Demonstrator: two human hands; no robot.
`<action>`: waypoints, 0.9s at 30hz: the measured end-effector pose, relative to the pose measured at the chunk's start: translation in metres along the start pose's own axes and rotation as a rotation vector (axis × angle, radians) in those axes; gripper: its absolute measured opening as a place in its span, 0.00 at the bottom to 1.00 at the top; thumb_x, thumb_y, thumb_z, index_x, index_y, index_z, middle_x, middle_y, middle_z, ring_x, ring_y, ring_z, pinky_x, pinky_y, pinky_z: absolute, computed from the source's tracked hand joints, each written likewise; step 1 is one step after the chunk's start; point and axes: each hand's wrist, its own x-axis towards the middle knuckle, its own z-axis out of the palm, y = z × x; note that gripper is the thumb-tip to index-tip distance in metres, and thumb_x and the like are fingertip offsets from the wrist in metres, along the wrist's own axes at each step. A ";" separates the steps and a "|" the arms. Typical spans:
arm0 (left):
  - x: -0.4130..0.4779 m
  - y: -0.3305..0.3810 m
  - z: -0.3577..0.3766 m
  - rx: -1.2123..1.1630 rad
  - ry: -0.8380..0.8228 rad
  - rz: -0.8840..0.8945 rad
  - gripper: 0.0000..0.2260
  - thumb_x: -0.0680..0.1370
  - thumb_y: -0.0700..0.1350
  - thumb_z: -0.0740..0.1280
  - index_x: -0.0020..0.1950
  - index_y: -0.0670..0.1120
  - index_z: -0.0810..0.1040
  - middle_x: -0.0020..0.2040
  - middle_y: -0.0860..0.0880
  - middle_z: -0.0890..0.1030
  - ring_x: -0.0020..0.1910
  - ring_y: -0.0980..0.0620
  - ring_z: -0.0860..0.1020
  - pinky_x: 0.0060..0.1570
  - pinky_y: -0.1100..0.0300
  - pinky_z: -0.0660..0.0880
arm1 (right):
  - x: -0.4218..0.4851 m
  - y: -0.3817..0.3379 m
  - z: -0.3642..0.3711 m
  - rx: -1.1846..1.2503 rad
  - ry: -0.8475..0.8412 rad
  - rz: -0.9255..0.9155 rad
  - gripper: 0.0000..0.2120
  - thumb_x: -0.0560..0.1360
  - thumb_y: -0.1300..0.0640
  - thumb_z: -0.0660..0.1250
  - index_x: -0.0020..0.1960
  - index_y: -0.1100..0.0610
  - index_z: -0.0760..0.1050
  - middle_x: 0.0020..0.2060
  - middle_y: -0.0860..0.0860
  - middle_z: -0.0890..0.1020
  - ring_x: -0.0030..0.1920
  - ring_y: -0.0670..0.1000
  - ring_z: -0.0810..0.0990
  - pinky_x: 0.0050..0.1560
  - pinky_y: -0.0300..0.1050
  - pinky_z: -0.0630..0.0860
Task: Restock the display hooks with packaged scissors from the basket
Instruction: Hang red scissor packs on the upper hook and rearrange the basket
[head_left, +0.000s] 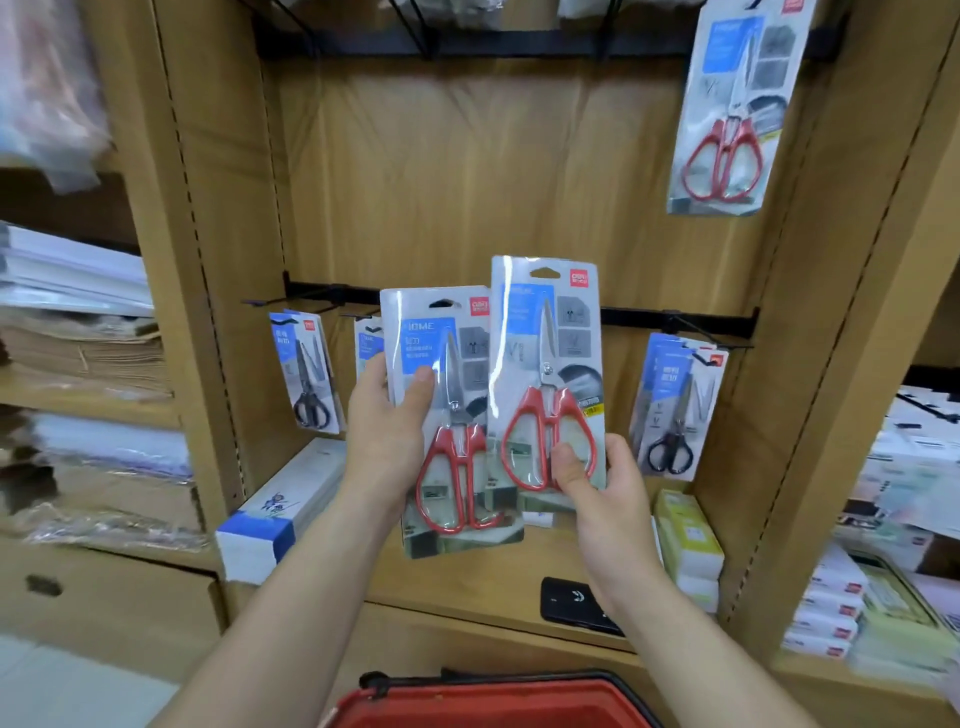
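My left hand (387, 431) grips a pack of red-handled scissors (447, 421) by its left edge, thumb on the front. My right hand (602, 483) pinches a second red-handled pack (548, 374) at its lower end, held upright just right of the first. Both packs are in front of the lower hook rail (649, 318). Black-handled scissor packs hang at the rail's left (306, 371) and right (675, 405). One red-handled pack (737, 104) hangs from the upper rail at the right. The red basket (493, 701) sits below, at the bottom edge.
On the wooden shelf under the rail lie a blue-and-white box (280, 509), stacked yellow and white boxes (685, 540) and a black phone (576, 605). Paper stacks fill the left shelves (78, 322). Boxed goods crowd the right shelves (893, 519).
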 end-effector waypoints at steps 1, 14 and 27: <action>0.000 -0.003 -0.006 0.002 0.013 -0.010 0.04 0.85 0.44 0.64 0.58 0.52 0.77 0.51 0.55 0.84 0.45 0.60 0.84 0.36 0.70 0.77 | 0.001 0.005 0.000 0.011 0.021 0.015 0.16 0.74 0.45 0.70 0.57 0.53 0.76 0.49 0.47 0.86 0.52 0.47 0.85 0.53 0.43 0.80; -0.016 -0.079 -0.104 0.079 0.114 -0.237 0.03 0.85 0.45 0.65 0.56 0.52 0.78 0.53 0.48 0.86 0.51 0.45 0.86 0.51 0.42 0.83 | 0.008 0.086 0.039 -0.010 0.081 0.281 0.07 0.80 0.55 0.70 0.57 0.51 0.76 0.49 0.51 0.87 0.43 0.50 0.88 0.35 0.45 0.80; 0.022 -0.057 -0.049 0.087 0.026 -0.153 0.02 0.85 0.47 0.66 0.56 0.52 0.78 0.53 0.49 0.85 0.50 0.49 0.85 0.47 0.52 0.82 | 0.064 0.031 0.010 -0.035 0.094 0.080 0.09 0.78 0.57 0.73 0.55 0.51 0.75 0.47 0.49 0.88 0.47 0.50 0.88 0.43 0.46 0.84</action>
